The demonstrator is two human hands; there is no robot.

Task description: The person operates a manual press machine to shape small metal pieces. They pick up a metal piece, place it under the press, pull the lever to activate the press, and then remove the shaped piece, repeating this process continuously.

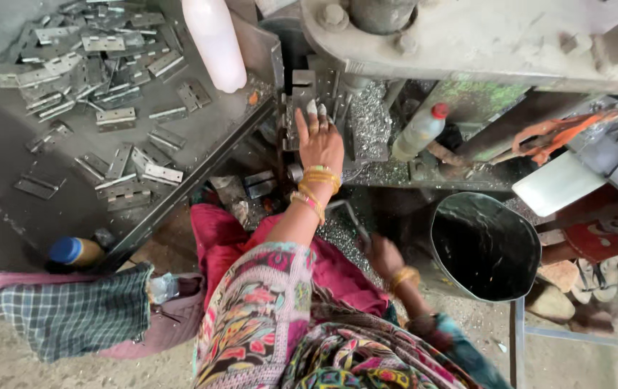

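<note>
Patterned sleeve (265, 302) nearest, left hand (319, 140) is pressing spread fingers (312, 108) on a small, stiff hinge plate (301, 101); right hand (383, 256) is gripping a handle (348, 216).

Two hands are in view: the left hand (319, 140) and the right hand (384, 258). Too many metal hinges (116, 117) lie heaped and scattered on the tray to count exactly. Three bottles show: one white bottle (215, 43), one red-capped bottle (418, 132), one blue-capped bottle (75, 251). One black bucket (483, 246) stands near the right hand.
</note>
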